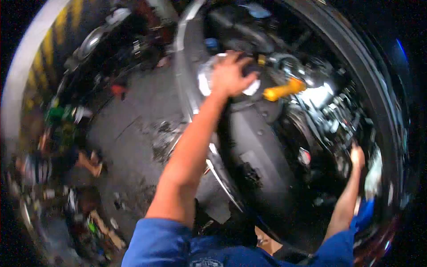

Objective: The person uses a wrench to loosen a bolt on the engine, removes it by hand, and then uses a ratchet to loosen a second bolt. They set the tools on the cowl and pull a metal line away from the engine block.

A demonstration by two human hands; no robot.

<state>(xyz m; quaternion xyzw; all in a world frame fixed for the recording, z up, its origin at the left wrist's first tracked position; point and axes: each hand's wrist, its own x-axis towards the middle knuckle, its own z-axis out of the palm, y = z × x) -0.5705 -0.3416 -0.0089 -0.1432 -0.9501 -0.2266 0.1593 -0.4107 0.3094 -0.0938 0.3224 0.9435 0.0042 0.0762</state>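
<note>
A vehicle's open engine bay (373,66) filled the right side of the view, beside a dark, stained floor (129,120), as a person in a blue shirt (158,240) leaned in with both arms stretched forward. A smooth black panel (260,142) ran lengthwise between the arms, toward a round, shiny headlight-like unit (204,80) at its far end. That unit lay straight ahead, directly under the left hand (229,75), the nearer of the two; its round face showed no clear long axis. The left hand's fingers were spread across it, gripping nothing. Just right of that hand sat a yellow cylindrical part (284,90), its long axis pointing rightward and slightly away, toward the bay's interior. The right hand (357,156), lower and well apart, reached among blurred mechanical parts (344,127); whether its fingers had closed on anything could not be told.
</note>
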